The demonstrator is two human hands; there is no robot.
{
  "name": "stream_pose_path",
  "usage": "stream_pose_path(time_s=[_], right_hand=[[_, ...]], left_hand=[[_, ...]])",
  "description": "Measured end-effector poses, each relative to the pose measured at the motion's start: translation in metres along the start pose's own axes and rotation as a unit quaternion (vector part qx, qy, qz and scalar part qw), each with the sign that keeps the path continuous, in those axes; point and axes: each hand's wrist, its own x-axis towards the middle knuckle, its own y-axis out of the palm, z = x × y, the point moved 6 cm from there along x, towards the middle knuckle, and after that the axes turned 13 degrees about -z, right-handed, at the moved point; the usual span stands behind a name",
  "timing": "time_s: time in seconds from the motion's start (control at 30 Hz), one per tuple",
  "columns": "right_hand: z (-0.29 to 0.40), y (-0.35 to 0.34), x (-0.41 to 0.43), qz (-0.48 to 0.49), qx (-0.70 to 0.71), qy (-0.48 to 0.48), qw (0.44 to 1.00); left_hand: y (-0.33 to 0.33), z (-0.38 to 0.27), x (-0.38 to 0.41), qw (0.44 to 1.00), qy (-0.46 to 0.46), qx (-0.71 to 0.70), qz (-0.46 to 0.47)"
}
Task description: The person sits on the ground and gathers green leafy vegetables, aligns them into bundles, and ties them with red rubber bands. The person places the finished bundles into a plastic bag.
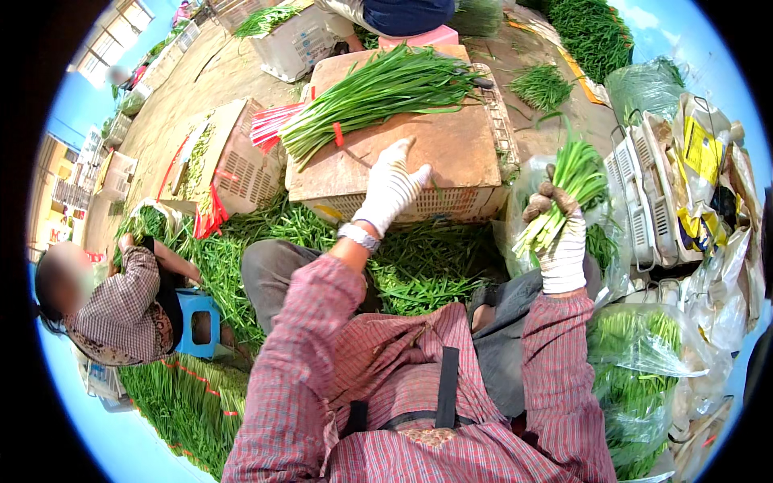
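Observation:
In a white striped glove, my left hand (395,181) is over the near edge of a wooden board (447,148), fingers apart and holding nothing. The board lies on an upturned plastic crate (416,206). Across it rests a large bundle of garlic chives (380,96), with a red tape (338,134) at its near side. Red and white tie strips (273,125) stick out past the board's left edge. My right hand (560,250), gloved with soiled fingertips, grips a small bunch of garlic chives (577,172) to the right of the crate, pale stem ends pointing down-left.
Loose green leaves (423,284) cover the floor around my legs. A co-worker sits at left on a blue stool (198,323), near another board-topped crate (241,163). Plastic bags of chives (634,374) and white crates (643,187) line the right side. Another person sits beyond my board.

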Motion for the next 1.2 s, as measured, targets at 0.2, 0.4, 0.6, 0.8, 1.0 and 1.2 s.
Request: stream_pose_path(time_s=[0.2,0.4,0.6,0.8,1.0,1.2], right_hand=[[0.012,0.054,-0.009,-0.041,-0.340,-0.204,0.917],[-0.076,-0.011,0.040,0.009,-0.470,0.029,0.882],[-0.109,-0.028,0.031,0.144,-0.717,0.010,0.682],[-0.006,-0.027,-0.014,-0.021,-0.677,-0.321,0.661],[-0.005,-0.034,-0.069,-0.145,-0.351,-0.461,0.802],[-0.076,-0.004,-0.037,-0.116,-0.379,-0.337,0.854]], left_hand=[[0.055,-0.061,-0.067,0.963,0.199,0.062,0.170],[0.082,-0.006,-0.096,0.628,-0.481,-0.584,0.182],[0.094,-0.021,-0.131,0.501,-0.603,-0.618,0.060],[0.089,-0.078,-0.099,0.246,-0.571,-0.783,0.021],[0.079,-0.083,-0.092,0.236,-0.551,-0.800,0.018],[0.078,-0.089,-0.104,0.297,-0.533,-0.792,0.029]])
